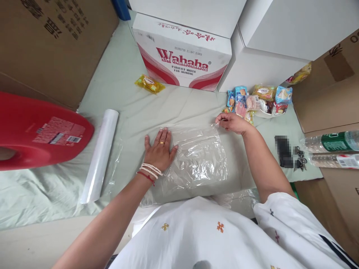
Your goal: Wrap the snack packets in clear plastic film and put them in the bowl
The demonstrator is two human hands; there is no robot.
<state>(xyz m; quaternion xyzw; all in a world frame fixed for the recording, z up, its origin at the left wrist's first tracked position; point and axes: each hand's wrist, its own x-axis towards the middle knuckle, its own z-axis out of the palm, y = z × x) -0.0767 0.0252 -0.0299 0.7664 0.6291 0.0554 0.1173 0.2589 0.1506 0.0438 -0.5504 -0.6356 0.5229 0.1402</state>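
We find the clear plastic sheet point(196, 158) lying on the pale green cloth point(117, 82), near centre. The left hand point(159, 152) rests palm down at its left edge, fingers apart; the right hand point(231, 122) pinches its far right corner. We record a roll point(100, 157) at left.

1. My left hand point(159, 155), spread flat at the left edge of clear plastic point(199, 160).
2. My right hand point(231, 122), fingertips pinching its far-right corner.
3. Wrapped snacks point(263, 92), just beyond my right fingers.
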